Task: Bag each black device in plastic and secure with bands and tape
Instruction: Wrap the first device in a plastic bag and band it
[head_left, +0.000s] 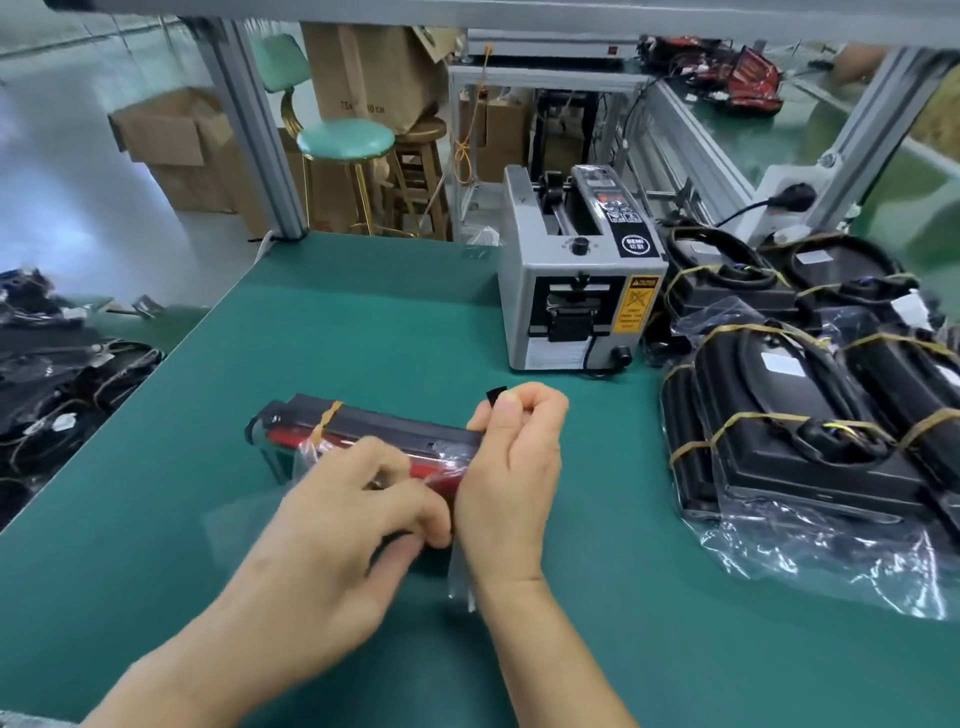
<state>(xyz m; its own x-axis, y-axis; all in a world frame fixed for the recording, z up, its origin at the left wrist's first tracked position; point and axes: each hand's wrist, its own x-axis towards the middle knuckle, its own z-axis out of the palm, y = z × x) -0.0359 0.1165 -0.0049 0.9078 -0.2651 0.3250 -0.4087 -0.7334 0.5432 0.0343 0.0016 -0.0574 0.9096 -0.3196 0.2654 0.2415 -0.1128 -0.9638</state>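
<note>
While 2 hands grip 1 bagged device (384, 434), left hand (358, 499), right hand (511, 457) pinching black tape (497, 396), 1 dispenser (576, 291).

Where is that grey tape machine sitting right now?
In the head view, the grey tape machine stands on the green table, right of centre and beyond the hands, with the pile of bagged black devices just to its right.

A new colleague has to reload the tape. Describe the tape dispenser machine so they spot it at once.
Start at the green worktable and look to its far right part, just left of the pile of bagged black devices. The tape dispenser stands there: a grey metal box, the only one, with a yellow caution label and a black slot on its front.
</note>
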